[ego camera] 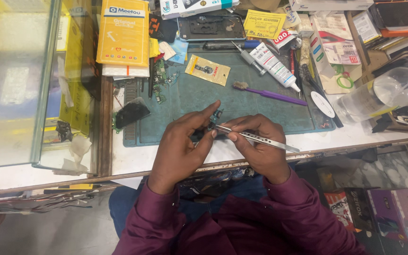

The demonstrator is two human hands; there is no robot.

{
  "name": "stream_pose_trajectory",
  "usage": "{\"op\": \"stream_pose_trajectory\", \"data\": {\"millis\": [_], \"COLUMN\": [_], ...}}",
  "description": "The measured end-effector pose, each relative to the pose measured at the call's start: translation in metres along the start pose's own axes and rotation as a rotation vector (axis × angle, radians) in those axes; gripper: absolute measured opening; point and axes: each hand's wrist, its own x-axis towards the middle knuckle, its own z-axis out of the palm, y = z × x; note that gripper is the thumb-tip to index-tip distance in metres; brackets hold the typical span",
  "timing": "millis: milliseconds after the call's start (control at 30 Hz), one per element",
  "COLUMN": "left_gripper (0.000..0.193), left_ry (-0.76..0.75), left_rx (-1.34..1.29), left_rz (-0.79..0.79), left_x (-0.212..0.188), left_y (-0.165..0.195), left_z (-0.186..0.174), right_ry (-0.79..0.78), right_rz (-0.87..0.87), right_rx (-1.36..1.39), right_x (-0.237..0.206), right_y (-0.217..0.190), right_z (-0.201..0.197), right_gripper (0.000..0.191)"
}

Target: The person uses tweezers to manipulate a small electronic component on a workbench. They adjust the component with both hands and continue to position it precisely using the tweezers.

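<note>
Nearest us: maroon sleeves (pixel 242 222) and a lap in blue cloth, tucked against the edge of the white counter (pixel 166 158).

Right hand (pixel 258 146) sits over the counter edge, wrist bent inward, fingers curled and closed round a pair of metal tweezers (pixel 256 137). Thumb and forefinger pinch the shaft near its front third. The tweezers' long axis runs from lower right to upper left: the blunt rear end sticks out past the hand toward the right, the tips point left toward the other hand.

Left hand (pixel 185 141) comes in from the lower left, forearm angled up and right. Forefinger stretched out over the green work mat (pixel 190 94), thumb folded under it, the two pinched on a small dark part (pixel 209 126) exactly where the tweezer tips arrive. We cannot make out what the part is; it is mostly hidden by the fingertips.

Both hands meet at the front edge of the mat, knuckles near touching.

On the mat beyond them: a purple toothbrush (pixel 270 94) lying roughly left-right, a white glue tube (pixel 275 66) slanting with nozzle to the lower right, a small yellow packet (pixel 208 70). A clear plastic bottle (pixel 383 94) lies on its side at far right. A yellow box (pixel 123 33) rests at upper left beside a glass case (pixel 15 85).
</note>
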Motion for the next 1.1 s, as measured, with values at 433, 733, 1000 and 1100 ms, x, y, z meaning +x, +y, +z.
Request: {"op": "stream_pose_trajectory", "data": {"millis": [433, 733, 1000, 1100], "left_gripper": [0.02, 0.011, 0.012, 0.013], "left_ry": [0.012, 0.02, 0.037, 0.043], "left_rx": [-0.151, -0.2, -0.199, -0.232], "left_rz": [-0.076, -0.042, -0.054, -0.075], "left_x": [-0.0004, -0.0011, -0.0029, -0.0029], "left_y": [-0.003, -0.0059, -0.0076, -0.0085], "left_z": [0.0044, 0.0058, 0.0057, 0.0061], "right_ry": [0.052, 0.043, 0.035, 0.039], "right_rz": [0.005, 0.015, 0.007, 0.013], "right_rx": [0.093, 0.058, 0.061, 0.086], "right_x": [-0.0009, -0.002, -0.0034, -0.0045], "right_y": [0.0037, 0.0035, 0.0038, 0.0046], "right_z": [0.0015, 0.0012, -0.0005, -0.0015], "right_gripper": [0.012, 0.012, 0.013, 0.013]}}
